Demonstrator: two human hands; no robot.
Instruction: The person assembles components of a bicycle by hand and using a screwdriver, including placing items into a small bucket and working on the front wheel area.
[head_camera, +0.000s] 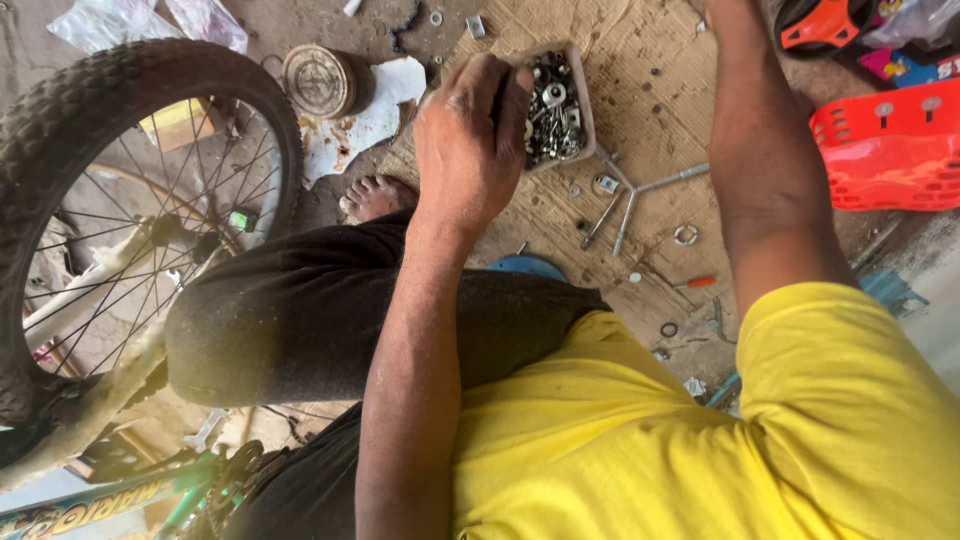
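Yellow sleeve (850, 400); left hand (470, 140) fingers reach into tray (583, 100) of grey nuts.

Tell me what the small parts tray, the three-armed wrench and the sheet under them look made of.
Small tray: looks like thin grey plastic, dull, with rounded corners. Three-armed wrench: bare metal, silvery and slightly shiny. Sheet: brown cardboard, matte, stained, with fine ribbing. The left hand reaches into the tray.

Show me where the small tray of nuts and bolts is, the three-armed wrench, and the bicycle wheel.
tray of nuts and bolts (556, 112), head view, on the heap of metal parts inside it.
three-armed wrench (632, 190), head view, on the hub where its arms meet.
bicycle wheel (60, 100), head view, on the knobby tyre at upper left.
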